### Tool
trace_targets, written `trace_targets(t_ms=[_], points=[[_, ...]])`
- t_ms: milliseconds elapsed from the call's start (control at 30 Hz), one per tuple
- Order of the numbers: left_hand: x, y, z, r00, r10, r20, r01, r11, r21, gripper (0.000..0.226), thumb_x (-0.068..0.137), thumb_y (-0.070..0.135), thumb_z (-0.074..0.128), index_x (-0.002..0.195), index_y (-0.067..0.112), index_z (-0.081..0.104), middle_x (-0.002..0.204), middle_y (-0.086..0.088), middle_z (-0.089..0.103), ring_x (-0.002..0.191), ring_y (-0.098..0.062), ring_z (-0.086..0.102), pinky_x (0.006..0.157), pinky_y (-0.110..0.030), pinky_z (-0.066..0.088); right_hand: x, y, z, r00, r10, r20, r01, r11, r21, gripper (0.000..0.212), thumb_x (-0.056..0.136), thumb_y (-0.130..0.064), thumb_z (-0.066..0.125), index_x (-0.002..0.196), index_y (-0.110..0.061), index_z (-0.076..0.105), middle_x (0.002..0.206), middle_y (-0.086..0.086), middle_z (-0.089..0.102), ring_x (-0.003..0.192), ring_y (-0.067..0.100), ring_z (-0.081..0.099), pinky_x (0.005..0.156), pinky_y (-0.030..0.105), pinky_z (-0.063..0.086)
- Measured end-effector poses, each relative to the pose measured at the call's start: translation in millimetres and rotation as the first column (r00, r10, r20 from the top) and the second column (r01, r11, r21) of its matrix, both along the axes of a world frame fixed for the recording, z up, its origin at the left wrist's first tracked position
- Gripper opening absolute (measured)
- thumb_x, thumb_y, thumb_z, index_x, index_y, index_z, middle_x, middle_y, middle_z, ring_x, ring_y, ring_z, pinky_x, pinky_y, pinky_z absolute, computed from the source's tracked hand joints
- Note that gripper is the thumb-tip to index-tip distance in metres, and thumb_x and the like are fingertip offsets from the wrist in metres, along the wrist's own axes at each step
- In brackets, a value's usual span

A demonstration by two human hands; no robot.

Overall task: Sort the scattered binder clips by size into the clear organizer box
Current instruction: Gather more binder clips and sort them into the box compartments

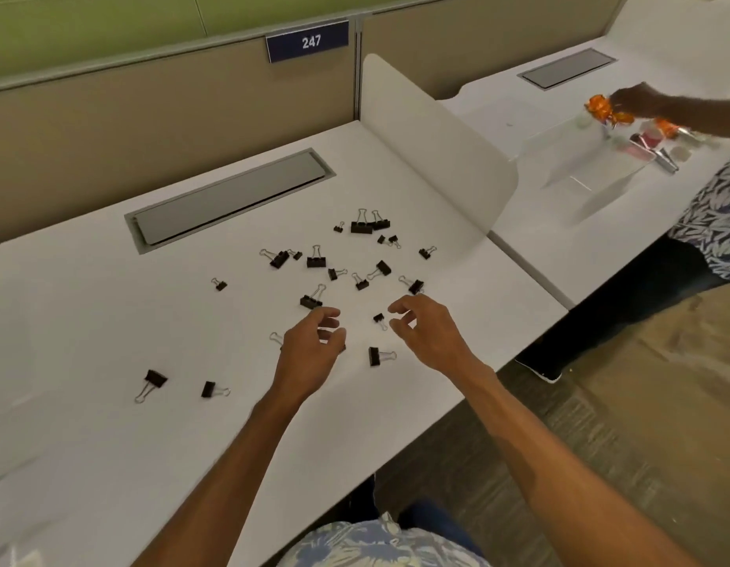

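The right hand (426, 333) hovered half-open and empty; a small binder clip (379, 319) lay on the desk (89, 444) just left of its fingertips, nearer than to the left hand (310, 349), also loosely curled; whether that one held anything I could not tell

One piece of writing can be read — the number "247", in white figures on a dark blue nameplate (307, 41). The nameplate stands on the top edge of the tan partition (171, 112) behind the white desk (89, 321), close to the post where two partition panels meet. Nothing else in view carries legible text — no brand, label or sign.
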State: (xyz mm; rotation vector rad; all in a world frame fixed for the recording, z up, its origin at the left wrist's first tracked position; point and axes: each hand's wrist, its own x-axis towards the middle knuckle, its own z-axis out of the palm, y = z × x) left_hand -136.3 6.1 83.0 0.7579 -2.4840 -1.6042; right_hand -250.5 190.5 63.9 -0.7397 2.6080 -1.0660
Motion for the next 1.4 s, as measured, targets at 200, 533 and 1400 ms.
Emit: trace_targets(t_ms=[200,533,1400], points=[[-43.3,2.4,-4.9,1.000,-0.015,0.013,0.015,1.000,-0.024,0.026,0.093,0.023,0.061,0.119,0.023,0.059,0.109,0.006,0.064,0.091,-0.004,0.061,0.053,-0.007,0.047,-42.5,-6.9,-8.8,0.999,0.054,-0.008,-0.054,0.998,0.021,0.021,0.091,-0.019,0.065,0.111,-0.013,0.068,0.108,0.006,0.066,0.087,0.018,0.066,0.080,0.036,0.056],[-99.2,-4.0,-16.6,0.996,0.086,0.029,-0.084,0.995,-0.062,0.025,0.095,0.023,0.057,0.120,0.025,0.060,0.104,0.009,0.065,0.089,-0.003,0.062,0.074,-0.018,0.051,-129.1,-35.6,-32.4,0.984,0.178,-0.010,-0.177,0.980,0.088,0.021,0.092,-0.019,0.065,0.112,-0.014,0.067,0.110,0.006,0.066,0.092,0.017,0.064,0.078,0.027,0.051],[-145.2,9.1,-34.0,0.887,0.444,0.122,-0.445,0.895,-0.027,0.025,0.096,0.023,0.055,0.121,0.026,0.060,0.106,0.011,0.064,0.090,-0.003,0.063,0.075,-0.019,0.050,-286.0,-136.8,-70.4,0.849,0.474,-0.232,-0.370,0.848,0.380,0.026,0.088,-0.025,0.069,0.110,-0.010,0.070,0.109,0.010,0.055,0.104,0.026,0.048,0.084,0.037,0.044]])
